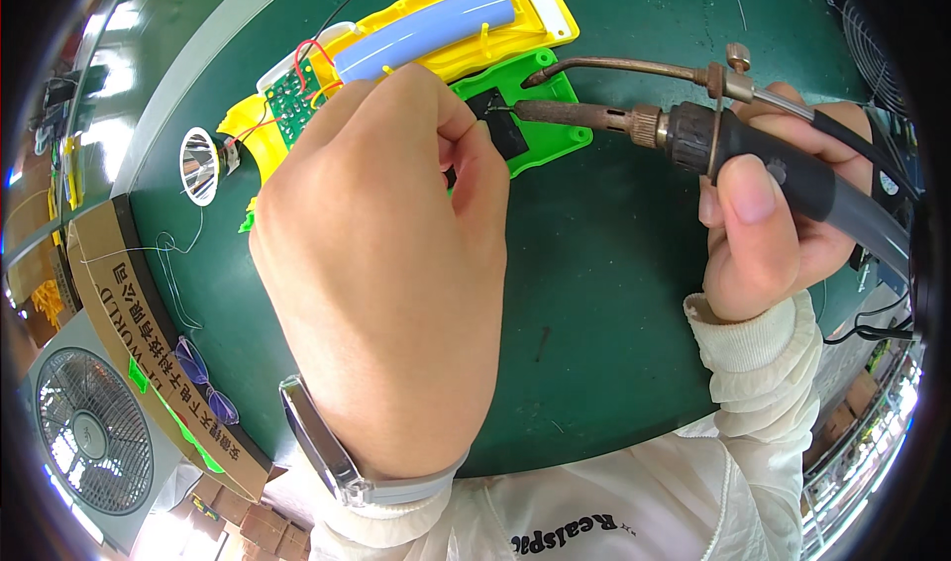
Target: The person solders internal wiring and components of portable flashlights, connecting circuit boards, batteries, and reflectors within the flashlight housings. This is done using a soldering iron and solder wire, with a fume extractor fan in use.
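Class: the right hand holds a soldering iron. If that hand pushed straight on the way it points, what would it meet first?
Probably the small black part on the green panel, with the left hand's fingertips just behind; depth is unclear.

Worktop: you have a dark green worktop [614,294] with a pale grey edge strip along its far left side.
Yellow case: a long yellow plastic case [466,56] lies open at the far side, with a pale blue tube [426,28] in it.
Green board: a small green circuit board [289,105] with red wires sits at the case's left end.
Green cover: a bright green plastic cover [545,130] lies just beside the yellow case.
Shiny cup: a round silver reflector [201,165] lies to the left.
Wire: a thin loose wire [173,264] curls on the worktop near the cardboard box [129,313].
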Demonstrator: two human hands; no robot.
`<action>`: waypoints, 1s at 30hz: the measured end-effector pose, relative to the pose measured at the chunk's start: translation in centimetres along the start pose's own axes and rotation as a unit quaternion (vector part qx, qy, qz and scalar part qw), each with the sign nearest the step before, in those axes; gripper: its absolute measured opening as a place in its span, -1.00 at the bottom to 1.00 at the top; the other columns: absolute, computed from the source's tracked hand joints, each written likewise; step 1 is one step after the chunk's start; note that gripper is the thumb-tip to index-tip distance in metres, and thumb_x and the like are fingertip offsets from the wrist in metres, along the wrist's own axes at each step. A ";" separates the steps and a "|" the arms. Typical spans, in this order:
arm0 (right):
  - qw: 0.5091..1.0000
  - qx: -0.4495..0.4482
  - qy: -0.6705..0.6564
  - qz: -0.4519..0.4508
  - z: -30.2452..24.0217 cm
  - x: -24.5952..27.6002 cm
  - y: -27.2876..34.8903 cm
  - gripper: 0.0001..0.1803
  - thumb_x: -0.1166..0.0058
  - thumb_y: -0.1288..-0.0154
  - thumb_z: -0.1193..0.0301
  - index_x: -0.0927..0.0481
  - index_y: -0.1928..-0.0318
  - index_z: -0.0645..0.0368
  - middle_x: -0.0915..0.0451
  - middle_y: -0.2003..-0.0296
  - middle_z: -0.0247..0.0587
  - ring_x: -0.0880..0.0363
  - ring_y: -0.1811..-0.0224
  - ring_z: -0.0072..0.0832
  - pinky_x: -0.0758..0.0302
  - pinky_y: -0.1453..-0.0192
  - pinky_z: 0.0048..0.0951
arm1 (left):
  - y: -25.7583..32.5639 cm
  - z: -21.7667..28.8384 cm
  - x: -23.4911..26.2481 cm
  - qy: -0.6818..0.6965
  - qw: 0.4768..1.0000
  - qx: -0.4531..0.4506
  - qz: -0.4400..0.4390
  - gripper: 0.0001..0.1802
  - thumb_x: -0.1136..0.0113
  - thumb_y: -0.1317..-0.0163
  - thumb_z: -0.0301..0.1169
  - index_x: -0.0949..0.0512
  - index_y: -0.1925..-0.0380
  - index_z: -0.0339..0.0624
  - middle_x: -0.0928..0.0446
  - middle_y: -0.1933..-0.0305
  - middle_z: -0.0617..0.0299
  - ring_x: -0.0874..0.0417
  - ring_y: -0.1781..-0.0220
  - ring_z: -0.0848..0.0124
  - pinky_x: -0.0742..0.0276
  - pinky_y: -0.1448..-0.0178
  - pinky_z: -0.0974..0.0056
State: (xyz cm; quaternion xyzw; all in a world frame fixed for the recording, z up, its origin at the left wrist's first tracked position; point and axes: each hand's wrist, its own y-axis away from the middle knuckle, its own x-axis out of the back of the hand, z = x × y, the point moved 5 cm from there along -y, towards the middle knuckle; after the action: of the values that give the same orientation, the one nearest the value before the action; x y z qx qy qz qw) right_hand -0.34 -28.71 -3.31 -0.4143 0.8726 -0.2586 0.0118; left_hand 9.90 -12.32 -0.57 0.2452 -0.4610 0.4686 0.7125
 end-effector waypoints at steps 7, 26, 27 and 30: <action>1.000 0.013 -0.008 -0.018 -0.1 -0.2 -0.3 -0.58 -0.24 -0.15 0.28 -0.37 0.23 0.37 -0.46 0.52 -0.14 -0.33 0.68 -0.63 -0.30 0.60 -0.64 | -0.1 0.3 0.2 -0.022 1.000 -0.001 -0.009 -0.94 -0.26 0.00 -0.56 -0.57 0.51 -0.29 -0.49 0.60 0.28 -0.42 0.53 0.56 -0.34 0.38 0.46; 0.996 0.061 0.055 -0.020 -1.2 -1.1 -0.7 -0.60 -0.23 -0.12 0.27 -0.41 0.29 0.38 -0.42 0.57 -0.24 -0.36 0.63 -0.58 -0.36 0.44 -0.50 | -0.6 0.5 0.2 -0.035 0.999 -0.007 -0.028 -0.95 -0.24 0.01 -0.58 -0.56 0.52 -0.33 -0.50 0.60 0.23 -0.45 0.52 0.52 -0.38 0.36 0.43; 0.997 0.059 0.038 -0.011 -1.2 -1.1 -0.7 -0.60 -0.23 -0.12 0.28 -0.40 0.29 0.37 -0.42 0.57 -0.24 -0.35 0.63 -0.59 -0.35 0.46 -0.51 | -0.6 0.5 0.2 -0.036 0.999 -0.007 -0.030 -0.95 -0.24 0.01 -0.58 -0.56 0.52 -0.33 -0.50 0.61 0.22 -0.45 0.52 0.52 -0.38 0.36 0.42; 1.000 0.029 -0.001 -0.005 -1.0 -1.1 -0.6 -0.61 -0.22 -0.13 0.28 -0.40 0.29 0.37 -0.42 0.57 -0.23 -0.33 0.64 -0.59 -0.32 0.50 -0.53 | -0.6 0.6 0.2 -0.042 0.999 -0.005 -0.034 -0.95 -0.24 0.01 -0.57 -0.56 0.53 -0.33 -0.50 0.60 0.22 -0.46 0.52 0.50 -0.39 0.35 0.42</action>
State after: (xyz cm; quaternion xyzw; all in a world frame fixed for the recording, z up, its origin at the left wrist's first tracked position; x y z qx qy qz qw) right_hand 0.60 -27.78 -2.35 -0.4183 0.8628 -0.2831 0.0230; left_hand 10.25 -12.98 -0.08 0.2765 -0.4842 0.4313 0.7093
